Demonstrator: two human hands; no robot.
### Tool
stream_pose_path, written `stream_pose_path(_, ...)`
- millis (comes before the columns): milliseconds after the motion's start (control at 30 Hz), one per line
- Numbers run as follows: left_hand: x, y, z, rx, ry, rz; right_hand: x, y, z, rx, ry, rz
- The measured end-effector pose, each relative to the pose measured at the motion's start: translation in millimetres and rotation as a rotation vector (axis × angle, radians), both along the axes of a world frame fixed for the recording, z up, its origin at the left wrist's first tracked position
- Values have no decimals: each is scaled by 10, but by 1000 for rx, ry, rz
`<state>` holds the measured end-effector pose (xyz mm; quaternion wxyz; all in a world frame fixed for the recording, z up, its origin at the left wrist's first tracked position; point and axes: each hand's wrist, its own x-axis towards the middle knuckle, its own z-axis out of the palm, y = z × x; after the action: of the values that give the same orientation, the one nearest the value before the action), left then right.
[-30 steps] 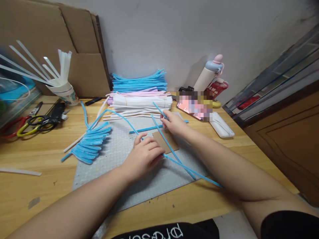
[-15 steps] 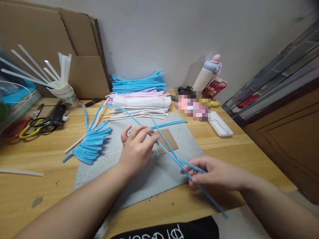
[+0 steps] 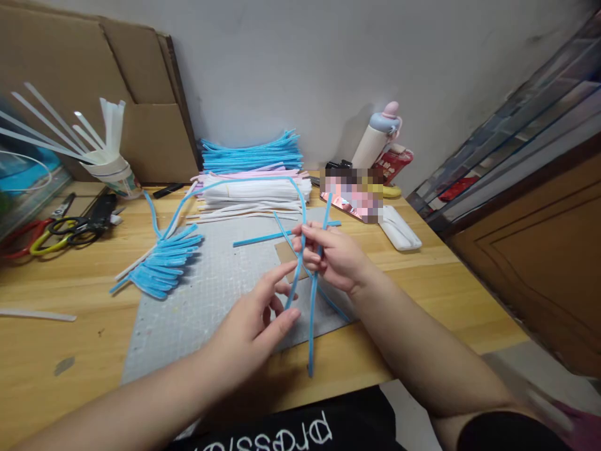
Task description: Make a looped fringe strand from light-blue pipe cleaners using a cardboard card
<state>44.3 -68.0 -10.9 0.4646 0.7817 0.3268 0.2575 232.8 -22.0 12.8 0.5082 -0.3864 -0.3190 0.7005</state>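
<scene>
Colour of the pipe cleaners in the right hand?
The pipe cleaners in the right hand are light blue; best seen in the head view.

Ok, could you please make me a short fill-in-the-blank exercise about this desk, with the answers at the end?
1. The right hand grips fuzzy sticks coloured ____.
2. The scissors with red handles lie to the ____ of the grey mat.
3. The cup holds strips coloured ____.
4. The bottle stands to the ____ of that cup.

Missing words: blue; left; white; right.
</scene>
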Motion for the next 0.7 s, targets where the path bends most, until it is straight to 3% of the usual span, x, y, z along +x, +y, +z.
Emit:
stream_pose_path(133, -168, -58, -97, -227, -30, 107, -175, 119, -136, -7, 20, -44)
stream_pose_path(200, -280, -32, -144, -263, -18, 228, -146, 133, -184, -11, -111, -30)
stream_pose_path(300, -429, 53, -143, -115, 160, 361, 33, 99, -121, 151, -598, -38)
stream_pose_path(367, -481, 108, -87, 27, 311, 343, 145, 22, 7, 412, -961, -97)
stream_pose_path(433, -483, 141, -8, 147, 347, 304, 162, -103, 141, 575, -1127, -93)
stream_pose_path(533, -427, 155, 84, 245, 256, 250, -16, -320, 210, 754, -1066, 8)
stream_pose_path(700, -366, 156, 35, 178, 29, 331, -395, -496, -46, 810, -977, 3)
